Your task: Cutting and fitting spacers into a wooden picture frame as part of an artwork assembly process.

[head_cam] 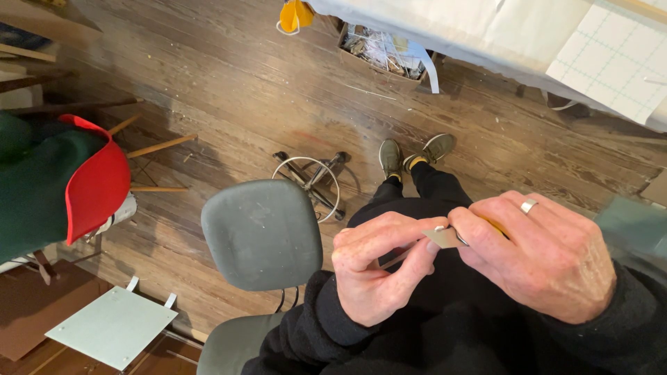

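Both my hands meet over my lap, in black clothing. My right hand (538,253), with a silver ring on one finger, grips a tool with a yellow handle and a flat metal blade (445,238). My left hand (375,267) pinches the blade's pointed end between thumb and fingers, along with a thin stick-like piece that runs down to the left. Most of the handle is hidden inside my right fist.
A grey swivel stool (262,232) stands just left of my knees on the wooden floor (229,90). A green and red garment (55,180) hangs at the left. A pale square plate (111,326) lies lower left. A cloth-covered table (514,35) and a box of scraps (379,52) are ahead.
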